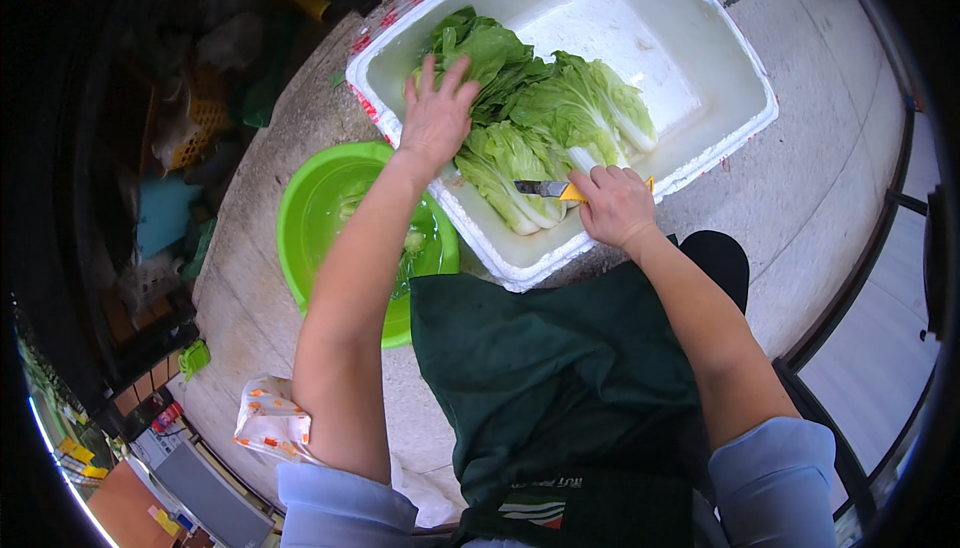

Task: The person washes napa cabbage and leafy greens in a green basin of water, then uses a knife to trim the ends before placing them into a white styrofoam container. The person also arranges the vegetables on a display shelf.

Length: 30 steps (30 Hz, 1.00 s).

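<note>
The left hand (436, 116) presses leafy greens (545, 118) in a white foam box (700, 58); the right hand (615, 206) grips a yellow-handled knife (548, 189).

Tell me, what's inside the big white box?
The white foam box holds leafy green cabbages piled at its near-left end. The left hand and the right hand, gripping a yellow-handled knife, cover some leaves.

From where I watch, this looks like the work corner of a greengrocer's stall or small food shop, on bare paved ground (800, 148). A big white foam crate (700, 58) of leafy greens (540, 118) sits on the floor beside a green plastic basin (310, 218) (water in it, I think). The person wears a dark green apron (540, 368). At the left lie piled crates, bags and clutter (190, 128), too blurred to sort out.
</note>
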Motion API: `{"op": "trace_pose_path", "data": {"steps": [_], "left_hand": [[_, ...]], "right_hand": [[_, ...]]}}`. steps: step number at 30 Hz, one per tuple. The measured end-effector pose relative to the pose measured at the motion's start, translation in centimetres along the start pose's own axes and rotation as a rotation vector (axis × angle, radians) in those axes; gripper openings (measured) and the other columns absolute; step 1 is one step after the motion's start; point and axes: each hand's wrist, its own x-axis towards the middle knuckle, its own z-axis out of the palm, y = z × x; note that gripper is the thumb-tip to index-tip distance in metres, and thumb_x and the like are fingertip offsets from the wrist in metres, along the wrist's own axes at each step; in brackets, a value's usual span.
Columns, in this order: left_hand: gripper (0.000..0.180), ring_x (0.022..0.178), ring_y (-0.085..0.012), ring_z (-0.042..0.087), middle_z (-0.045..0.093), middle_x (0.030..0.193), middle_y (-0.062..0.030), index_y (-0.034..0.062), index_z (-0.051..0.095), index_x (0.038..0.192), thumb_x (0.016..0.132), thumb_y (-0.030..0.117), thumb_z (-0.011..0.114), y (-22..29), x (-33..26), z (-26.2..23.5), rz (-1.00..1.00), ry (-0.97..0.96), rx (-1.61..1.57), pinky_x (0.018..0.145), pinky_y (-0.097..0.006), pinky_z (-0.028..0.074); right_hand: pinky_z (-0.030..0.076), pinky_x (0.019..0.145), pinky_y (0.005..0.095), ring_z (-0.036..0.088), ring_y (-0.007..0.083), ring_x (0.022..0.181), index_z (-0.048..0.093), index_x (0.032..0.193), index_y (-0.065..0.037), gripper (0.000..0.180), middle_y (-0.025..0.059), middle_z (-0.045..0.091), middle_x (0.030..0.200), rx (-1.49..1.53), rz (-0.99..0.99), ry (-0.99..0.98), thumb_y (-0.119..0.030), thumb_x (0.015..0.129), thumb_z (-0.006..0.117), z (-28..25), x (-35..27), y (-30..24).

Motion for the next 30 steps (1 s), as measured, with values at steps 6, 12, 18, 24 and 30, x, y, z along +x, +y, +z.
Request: {"op": "trace_pose_path", "data": {"steps": [6,12,18,24,30], "left_hand": [[0.065,0.129,-0.0487,0.014,0.01,0.144,-0.021,0.0082,0.043,0.119,0.067,0.031,0.075,-0.7,0.8,3.0,-0.479,0.094,-0.32,0.1,-0.063,0.02],[0.079,0.13,-0.0482,0.012,0.007,0.146,-0.0218,0.0179,0.039,0.127,0.062,0.041,0.077,-0.5,2.8,2.6,-0.381,-0.283,-0.073,0.1,-0.061,0.021],[0.078,0.123,-0.0404,0.031,0.026,0.136,-0.0191,0.0277,0.04,0.128,0.06,0.031,0.078,-3.6,4.0,3.1,-0.231,-0.399,-0.116,0.096,-0.056,0.03],[0.068,0.115,-0.035,0.044,0.03,0.134,-0.0224,0.0182,0.045,0.126,0.067,0.039,0.072,-3.7,4.0,1.7,-0.159,-0.582,0.085,0.092,-0.046,0.037],[0.057,0.114,-0.0328,0.045,0.046,0.124,-0.0228,0.0072,0.061,0.107,0.076,0.054,0.059,-2.2,2.9,2.3,-0.232,-0.521,0.093,0.091,-0.044,0.035]], "right_hand": [[0.044,0.066,0.0351,0.055,0.023,0.073,0.058,0.102,-0.016,0.035,0.0049,0.052,0.077,-0.009,0.0,-0.047,-0.019,0.067,0.06,0.3,0.4,-0.4],[0.042,0.061,0.0346,0.052,0.0214,0.068,0.058,0.097,-0.016,0.033,0.0032,0.048,0.071,-0.016,-0.018,0.024,-0.015,0.064,0.058,0.2,0.3,-0.3],[0.042,0.061,0.0343,0.052,0.0215,0.068,0.058,0.098,-0.016,0.034,0.0033,0.049,0.071,-0.012,-0.011,0.021,-0.015,0.064,0.057,0.3,0.4,-0.3],[0.043,0.063,0.0351,0.053,0.0225,0.071,0.058,0.1,-0.015,0.036,0.0042,0.049,0.072,-0.045,-0.01,-0.009,-0.015,0.064,0.057,0.2,0.4,-0.3],[0.044,0.065,0.037,0.053,0.024,0.073,0.057,0.102,-0.014,0.038,0.0054,0.05,0.074,-0.031,0.007,-0.064,-0.015,0.064,0.057,0.2,0.8,-1.0]]}}
